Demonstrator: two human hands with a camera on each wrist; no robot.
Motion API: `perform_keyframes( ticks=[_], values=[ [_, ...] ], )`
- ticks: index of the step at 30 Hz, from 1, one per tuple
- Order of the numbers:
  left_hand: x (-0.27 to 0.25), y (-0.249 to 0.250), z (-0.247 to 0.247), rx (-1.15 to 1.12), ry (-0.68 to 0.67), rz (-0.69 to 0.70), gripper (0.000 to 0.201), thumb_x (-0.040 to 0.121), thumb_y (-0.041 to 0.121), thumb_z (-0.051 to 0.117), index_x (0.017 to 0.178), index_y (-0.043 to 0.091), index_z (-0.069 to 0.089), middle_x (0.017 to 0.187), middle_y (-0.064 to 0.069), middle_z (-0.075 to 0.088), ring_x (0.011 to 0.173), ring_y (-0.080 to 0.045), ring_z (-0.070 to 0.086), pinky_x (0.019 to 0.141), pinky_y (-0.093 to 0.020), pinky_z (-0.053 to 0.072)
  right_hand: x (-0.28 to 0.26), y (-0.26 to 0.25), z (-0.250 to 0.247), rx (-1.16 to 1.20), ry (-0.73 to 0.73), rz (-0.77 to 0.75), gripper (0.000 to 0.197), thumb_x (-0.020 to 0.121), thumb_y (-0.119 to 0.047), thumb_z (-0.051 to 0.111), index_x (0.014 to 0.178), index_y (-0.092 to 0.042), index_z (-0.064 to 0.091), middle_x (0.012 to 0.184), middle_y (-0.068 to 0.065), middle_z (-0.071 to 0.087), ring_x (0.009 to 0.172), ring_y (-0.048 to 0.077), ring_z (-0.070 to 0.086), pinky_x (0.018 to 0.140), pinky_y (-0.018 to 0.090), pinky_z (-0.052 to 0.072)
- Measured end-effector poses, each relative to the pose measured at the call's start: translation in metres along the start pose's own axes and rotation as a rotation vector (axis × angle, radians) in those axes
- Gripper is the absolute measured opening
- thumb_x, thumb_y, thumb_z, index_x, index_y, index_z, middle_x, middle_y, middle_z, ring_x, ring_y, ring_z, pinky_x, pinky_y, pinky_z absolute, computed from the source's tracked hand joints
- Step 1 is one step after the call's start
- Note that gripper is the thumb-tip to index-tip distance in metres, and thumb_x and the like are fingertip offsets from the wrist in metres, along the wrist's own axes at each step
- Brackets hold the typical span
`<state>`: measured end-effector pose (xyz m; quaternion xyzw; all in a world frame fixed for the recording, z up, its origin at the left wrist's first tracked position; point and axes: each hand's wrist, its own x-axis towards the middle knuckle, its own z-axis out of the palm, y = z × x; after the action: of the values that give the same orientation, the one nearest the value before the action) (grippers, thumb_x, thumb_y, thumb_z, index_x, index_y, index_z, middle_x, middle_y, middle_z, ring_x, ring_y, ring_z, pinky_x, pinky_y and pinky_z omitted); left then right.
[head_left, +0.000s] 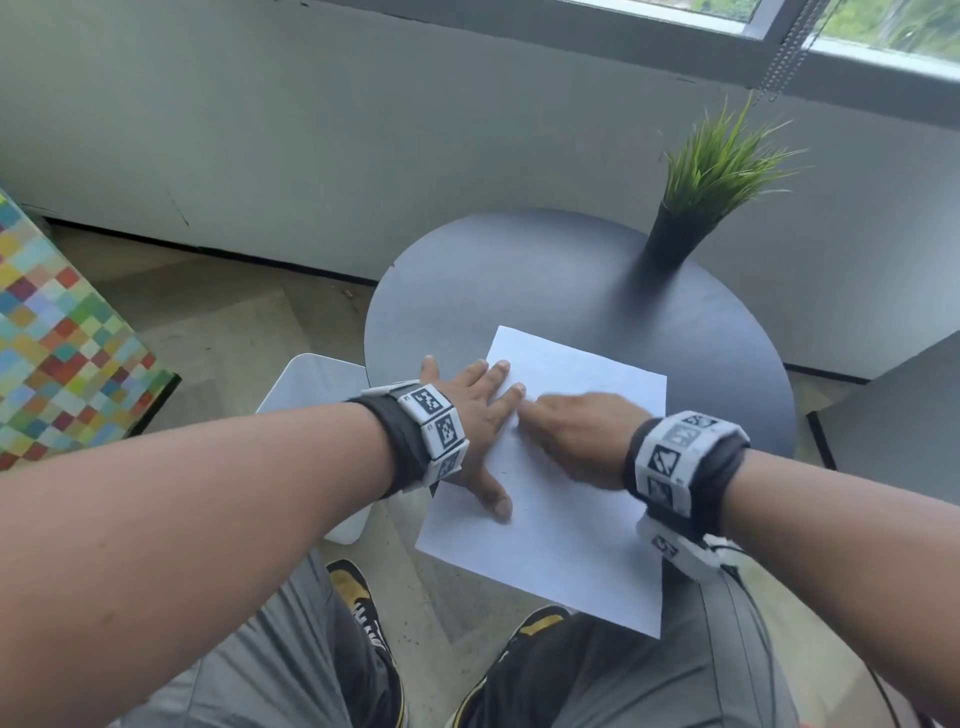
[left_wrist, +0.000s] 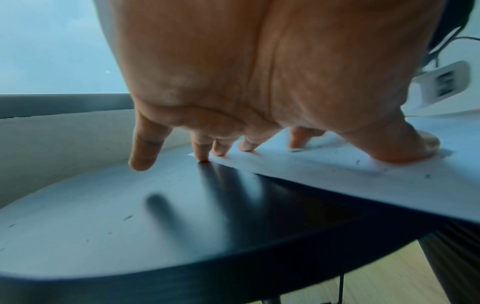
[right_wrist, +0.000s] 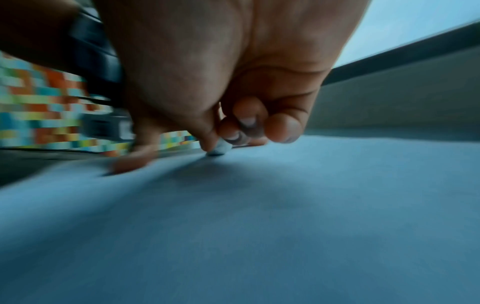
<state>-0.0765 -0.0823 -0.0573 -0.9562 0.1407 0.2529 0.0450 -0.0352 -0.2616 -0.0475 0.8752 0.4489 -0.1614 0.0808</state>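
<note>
A white sheet of paper (head_left: 561, 530) lies on the round dark table (head_left: 519, 270), and its near part overhangs the table edge above my knees. My left hand (head_left: 480, 426) lies flat with fingers spread, pressing the sheet's left edge; in the left wrist view the fingertips (left_wrist: 221, 152) touch paper (left_wrist: 389, 179) and table (left_wrist: 130, 216). My right hand (head_left: 576, 431), blurred, sits on the sheet beside the left fingers. The right wrist view shows that hand (right_wrist: 233, 72) pinching a small white piece (right_wrist: 219, 149), like an eraser, whose tip touches the paper (right_wrist: 259, 226).
A green grass-like plant (head_left: 722, 171) in a black pot (head_left: 670, 239) stands at the table's far right. Left of the table is a white stool (head_left: 306, 384), and a multicoloured checkered block (head_left: 57, 332) lies further left. A grey wall and a window are behind.
</note>
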Motion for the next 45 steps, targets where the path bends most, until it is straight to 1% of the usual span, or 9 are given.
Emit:
perform_keyframes(
  ticks=[3,9,13,18,23,28,33,38,45],
  values=[
    [-0.002,0.001,-0.001,-0.003,0.002,-0.008,0.147,0.052,0.096,0.059,0.159,0.023,-0.011,0.166,-0.004,-0.017,0.154,-0.025,-0.010,0.113,-0.073,0.010,0.008,0.023,-0.007,0.020,0.040,0.190,0.019,0.088,-0.016,0.044,0.094,-0.024,0.028,0.100,0.007,0.056,0.094,0.033,0.060,0.073,0.039,0.048],
    [-0.002,0.000,0.000,0.004,-0.017,0.000,0.146,0.054,0.096,0.057,0.158,0.023,-0.014,0.166,-0.005,-0.021,0.153,-0.025,-0.012,0.114,-0.072,0.008,-0.012,-0.024,0.003,-0.008,-0.047,-0.154,0.018,0.095,-0.027,0.044,0.112,-0.022,0.040,0.103,0.003,0.056,0.084,0.033,0.060,0.064,0.038,0.045],
    [-0.003,0.000,-0.001,0.002,-0.009,0.003,0.143,0.055,0.095,0.057,0.158,0.026,-0.014,0.166,-0.005,-0.020,0.153,-0.026,-0.012,0.113,-0.073,0.009,0.002,0.016,-0.001,0.001,0.086,0.131,0.012,0.093,-0.023,0.039,0.097,-0.027,0.029,0.098,0.004,0.056,0.092,0.033,0.061,0.073,0.041,0.051],
    [-0.002,0.000,-0.001,0.007,-0.041,0.002,0.143,0.055,0.097,0.056,0.157,0.027,-0.017,0.165,-0.006,-0.023,0.153,-0.027,-0.014,0.112,-0.074,0.009,-0.013,-0.025,0.010,-0.001,-0.025,-0.161,0.021,0.094,-0.024,0.047,0.113,-0.020,0.042,0.102,0.001,0.056,0.085,0.032,0.059,0.063,0.036,0.042],
    [-0.004,0.003,-0.004,0.036,-0.038,0.001,0.138,0.058,0.095,0.055,0.157,0.032,-0.017,0.165,-0.008,-0.022,0.153,-0.029,-0.012,0.112,-0.073,0.012,-0.002,0.014,0.004,-0.003,0.111,0.154,0.019,0.093,-0.020,0.041,0.110,-0.024,0.036,0.093,0.001,0.052,0.092,0.031,0.061,0.068,0.037,0.047],
    [-0.003,0.003,-0.003,0.036,-0.044,0.000,0.139,0.056,0.096,0.055,0.156,0.033,-0.017,0.164,-0.008,-0.024,0.153,-0.029,-0.013,0.112,-0.073,0.011,-0.018,-0.027,0.007,-0.001,-0.025,-0.117,0.016,0.095,-0.024,0.044,0.110,-0.021,0.041,0.102,0.004,0.055,0.086,0.034,0.059,0.069,0.042,0.049],
    [-0.002,0.002,0.000,0.049,-0.020,-0.006,0.138,0.056,0.097,0.053,0.156,0.032,-0.016,0.165,-0.008,-0.022,0.153,-0.028,-0.012,0.112,-0.070,0.016,-0.005,0.007,-0.002,0.012,0.046,0.145,0.012,0.094,-0.021,0.039,0.106,-0.022,0.036,0.099,0.006,0.055,0.096,0.033,0.058,0.072,0.037,0.044],
    [-0.003,0.002,-0.001,0.025,-0.046,-0.003,0.141,0.055,0.096,0.057,0.156,0.032,-0.018,0.164,-0.006,-0.025,0.153,-0.028,-0.016,0.113,-0.071,0.013,-0.015,-0.029,0.001,0.006,-0.077,-0.081,0.023,0.093,-0.018,0.045,0.115,-0.017,0.041,0.105,0.007,0.057,0.095,0.032,0.059,0.071,0.037,0.045],
    [-0.004,0.004,-0.002,0.020,-0.035,-0.011,0.140,0.056,0.093,0.060,0.156,0.032,-0.016,0.165,-0.007,-0.022,0.153,-0.028,-0.014,0.114,-0.069,0.013,-0.003,-0.003,-0.005,0.044,0.041,0.136,0.026,0.097,-0.027,0.037,0.122,-0.025,0.042,0.107,0.007,0.053,0.099,0.033,0.058,0.075,0.036,0.044]
  ],
)
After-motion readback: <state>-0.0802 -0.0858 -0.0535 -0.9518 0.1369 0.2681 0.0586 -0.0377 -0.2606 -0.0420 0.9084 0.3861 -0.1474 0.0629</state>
